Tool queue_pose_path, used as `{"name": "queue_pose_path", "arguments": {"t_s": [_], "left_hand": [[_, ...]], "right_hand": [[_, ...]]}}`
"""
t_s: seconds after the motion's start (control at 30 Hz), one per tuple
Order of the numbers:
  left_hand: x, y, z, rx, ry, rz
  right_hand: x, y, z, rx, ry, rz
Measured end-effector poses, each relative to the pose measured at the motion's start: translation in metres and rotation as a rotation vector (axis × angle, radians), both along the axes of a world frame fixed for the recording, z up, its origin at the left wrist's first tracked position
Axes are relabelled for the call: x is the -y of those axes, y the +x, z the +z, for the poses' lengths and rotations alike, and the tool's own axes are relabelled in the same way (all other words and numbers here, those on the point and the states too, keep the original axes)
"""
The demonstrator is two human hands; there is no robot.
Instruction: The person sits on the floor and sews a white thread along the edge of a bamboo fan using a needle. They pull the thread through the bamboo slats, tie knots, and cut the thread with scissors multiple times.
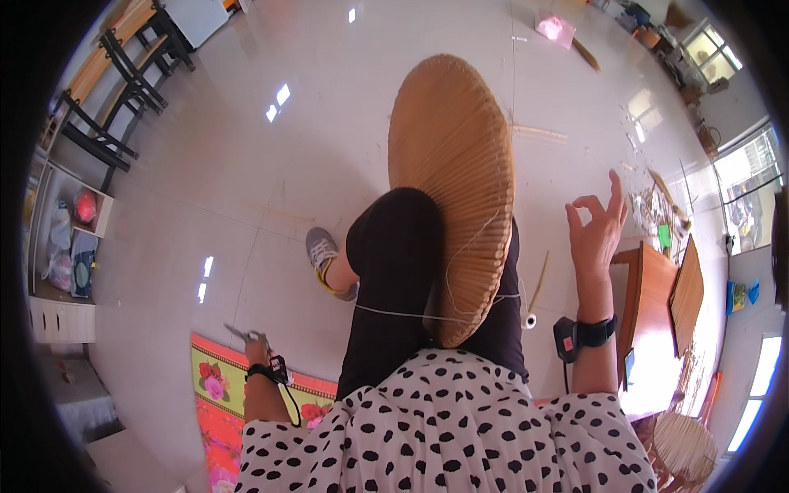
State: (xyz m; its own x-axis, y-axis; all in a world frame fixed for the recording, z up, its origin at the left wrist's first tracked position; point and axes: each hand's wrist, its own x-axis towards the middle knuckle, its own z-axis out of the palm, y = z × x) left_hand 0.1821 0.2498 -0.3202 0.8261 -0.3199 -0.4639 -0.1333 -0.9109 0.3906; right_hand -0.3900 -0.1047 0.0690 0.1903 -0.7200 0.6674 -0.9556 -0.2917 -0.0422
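Observation:
A round tan woven palm-fibre piece with a ribbed, scalloped edge stands upright, gripped between my knees. A pale thread loops over its lower ribs and stretches across both legs. My left hand is low at the left, closed on metal scissors above the mat. My right hand is raised to the right of the fan-like piece, apart from it, thumb and forefinger pinched and other fingers raised; anything between the fingertips is too small to make out.
A floral mat lies at lower left. A wooden table and round stool stand at right. A white spool and stick lie near my legs. Chairs and shelving line the left; a pink object lies far ahead.

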Motion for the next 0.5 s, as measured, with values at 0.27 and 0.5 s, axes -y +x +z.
{"name": "queue_pose_path", "arguments": {"t_s": [0.27,0.5], "left_hand": [[-0.147,-0.028,-0.062,0.021,0.469,-0.345],[-0.127,-0.062,-0.063,-0.037,0.368,-0.306]], "right_hand": [[-0.016,0.014,-0.007,0.074,0.344,0.228],[-0.040,0.048,0.021,0.238,0.720,0.499]]}}
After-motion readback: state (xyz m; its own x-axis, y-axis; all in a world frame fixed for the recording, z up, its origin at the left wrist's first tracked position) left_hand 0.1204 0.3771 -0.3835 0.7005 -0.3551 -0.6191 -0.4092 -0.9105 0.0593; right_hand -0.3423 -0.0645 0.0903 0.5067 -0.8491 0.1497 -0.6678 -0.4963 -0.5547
